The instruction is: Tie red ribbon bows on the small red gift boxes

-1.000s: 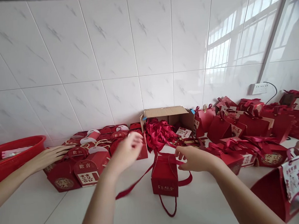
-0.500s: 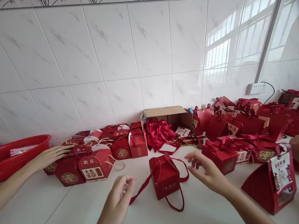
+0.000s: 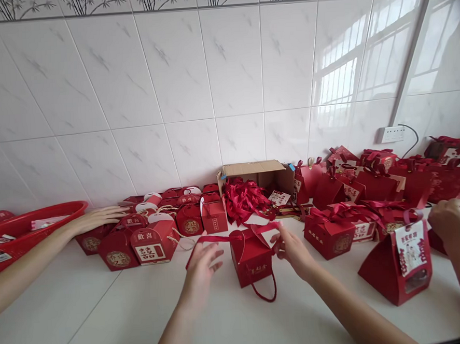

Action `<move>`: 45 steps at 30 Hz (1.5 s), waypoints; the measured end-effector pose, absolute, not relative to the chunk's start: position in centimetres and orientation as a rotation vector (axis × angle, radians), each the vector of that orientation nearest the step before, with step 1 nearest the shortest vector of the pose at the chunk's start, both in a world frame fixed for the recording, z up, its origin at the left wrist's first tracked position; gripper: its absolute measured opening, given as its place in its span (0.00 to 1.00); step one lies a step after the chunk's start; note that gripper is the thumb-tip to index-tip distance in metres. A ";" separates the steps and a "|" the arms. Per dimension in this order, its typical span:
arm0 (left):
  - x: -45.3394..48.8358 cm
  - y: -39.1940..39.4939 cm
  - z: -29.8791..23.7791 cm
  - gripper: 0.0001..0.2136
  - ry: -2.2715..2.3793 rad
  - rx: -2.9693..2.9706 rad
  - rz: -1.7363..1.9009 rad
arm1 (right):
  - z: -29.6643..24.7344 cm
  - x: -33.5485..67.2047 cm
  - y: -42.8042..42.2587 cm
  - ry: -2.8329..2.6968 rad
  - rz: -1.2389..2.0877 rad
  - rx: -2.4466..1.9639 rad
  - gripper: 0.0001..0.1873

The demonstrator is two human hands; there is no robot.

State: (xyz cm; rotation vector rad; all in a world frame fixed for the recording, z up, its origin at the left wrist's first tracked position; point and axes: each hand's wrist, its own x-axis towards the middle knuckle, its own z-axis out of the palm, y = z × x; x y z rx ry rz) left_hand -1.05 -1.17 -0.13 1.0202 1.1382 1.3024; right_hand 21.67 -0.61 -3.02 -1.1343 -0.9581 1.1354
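A small red gift box (image 3: 253,256) with gold lettering and a red cord handle stands in front of me, and a red ribbon (image 3: 220,238) runs through its top. On the box's left, my left hand (image 3: 204,267) has the ribbon's left part lifted at its upper fingers; the other fingers are spread and a bit blurred. My right hand (image 3: 291,248) is at the box's right side, fingers curled, pinching the ribbon's other part near the box's top corner. The cord handle hangs down in front onto the table.
Another person's hand (image 3: 104,216) reaches over red boxes (image 3: 154,242) at left, beside a red basin (image 3: 57,216). A carton (image 3: 255,167) of ribbons (image 3: 247,199) stands behind. Several finished-looking boxes (image 3: 329,233) and a tent-shaped box (image 3: 390,274) are at right, near another person's hand (image 3: 453,220).
Both my hands have moved to the ribbon and raised it beside the box; before, they hovered apart on either side while the ribbon hung loose. The view has shifted slightly.
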 end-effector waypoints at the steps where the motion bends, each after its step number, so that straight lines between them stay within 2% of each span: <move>1: -1.1 -0.8 0.4 0.19 1.042 0.907 1.370 | -2.7 21.7 -0.4 -0.910 1.106 -1.072 0.25; 4: -1.2 0.1 1.8 0.11 0.884 0.682 1.463 | -1.7 22.0 0.3 -0.855 1.031 -0.973 0.24; 6: -1.4 0.5 2.5 0.09 0.849 0.649 1.499 | -1.1 22.3 0.7 -0.839 0.992 -0.933 0.25; 14: -0.8 0.0 3.7 0.12 0.862 0.804 1.518 | 2.2 23.2 0.9 -0.909 0.858 -0.803 0.19; 24: -0.4 0.5 4.8 0.17 0.871 1.031 1.632 | 5.0 23.3 -0.1 -1.096 0.702 -0.854 0.15; 32: 1.0 0.4 8.7 0.18 0.832 1.407 1.567 | 7.8 22.6 -1.2 -1.280 0.621 -0.852 0.18; 39: 2.2 0.4 9.8 0.19 0.706 1.562 1.492 | 9.4 21.6 -1.8 -1.319 0.748 -0.734 0.16; 45: 3.0 -0.4 9.9 0.12 0.657 1.601 1.457 | 10.1 20.8 -1.7 -1.290 0.972 -0.698 0.14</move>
